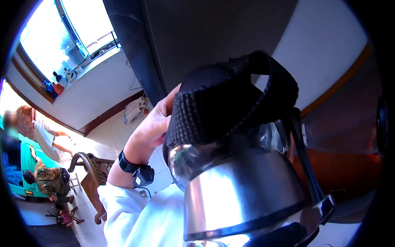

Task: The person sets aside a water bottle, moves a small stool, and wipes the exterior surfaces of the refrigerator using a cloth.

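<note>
A black woven strap (191, 119) loops over a dark rounded item close to the camera. My left hand (158, 121), with a black wristband and small device on its wrist, is at its left edge, fingers curled behind it and mostly hidden. Just below is a shiny metal pot-like vessel (242, 189) with a clear upper part and a black handle (306, 160) on its right side. Behind that handle shows a narrow skin-coloured strip; whether it is my right hand cannot be made out.
The view is tilted. A wooden chair (94, 175) stands at the left. Beyond it, one person in a patterned top (49, 181) leans at a teal surface (31, 158), and another (39, 127) is nearby. Bottles (57, 84) line the windowsill. A dark panel (214, 33) rises behind the strap.
</note>
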`<state>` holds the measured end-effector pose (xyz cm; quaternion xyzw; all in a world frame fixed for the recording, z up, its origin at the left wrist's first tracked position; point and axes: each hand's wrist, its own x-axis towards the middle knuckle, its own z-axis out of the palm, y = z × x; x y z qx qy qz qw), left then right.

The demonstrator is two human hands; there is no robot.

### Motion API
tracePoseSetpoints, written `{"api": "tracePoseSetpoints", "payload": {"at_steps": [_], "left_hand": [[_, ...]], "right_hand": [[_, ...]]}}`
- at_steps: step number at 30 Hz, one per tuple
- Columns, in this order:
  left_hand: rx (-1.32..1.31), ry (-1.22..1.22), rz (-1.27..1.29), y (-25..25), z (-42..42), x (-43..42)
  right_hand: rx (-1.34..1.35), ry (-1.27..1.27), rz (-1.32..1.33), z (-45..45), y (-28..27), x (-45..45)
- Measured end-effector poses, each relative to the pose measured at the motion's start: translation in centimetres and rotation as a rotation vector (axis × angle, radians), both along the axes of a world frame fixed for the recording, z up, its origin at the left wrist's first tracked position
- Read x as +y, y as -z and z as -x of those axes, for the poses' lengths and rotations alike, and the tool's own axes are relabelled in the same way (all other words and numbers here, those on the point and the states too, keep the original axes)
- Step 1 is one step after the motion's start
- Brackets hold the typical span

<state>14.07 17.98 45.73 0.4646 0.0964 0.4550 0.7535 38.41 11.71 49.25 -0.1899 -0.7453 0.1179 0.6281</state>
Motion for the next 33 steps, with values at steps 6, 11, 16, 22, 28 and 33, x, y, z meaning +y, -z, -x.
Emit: {"api": "tracePoseSetpoints", "payload": {"at_steps": [6,11,16,22,28,33], "left_hand": [[-0.002,-0.007,-0.132,-1.3,-0.7,-1.1],[0.038,-0.038,-0.227,-1.0,-1.1,-1.4],[-0.028,0.014,-0.325,-2.1,-1.5,-2.8],[0.125,-0.088,-0.303,-1.5,-1.4,-2.9],[0.051,-0.007,-0.433,-0.6,-1.7,-2.6],[0.057,-0.042,-0.452,-0.4,-1.6,-2.4]], "right_hand": [[0.026,0.026,0.008,-0.4,0.5,-1.1],[-0.065,0.055,-0.019,-1.2,-0.5,-3.2],[-0.061,0.086,-0.133,-1.6,-0.1,-4.0],[-0.05,0.159,-0.2,-1.6,1.8,-4.0],[0.011,0.148,-0.256,-1.4,2.4,-3.9],[0.059,0.124,-0.296,-1.2,2.6,-3.8]]}}
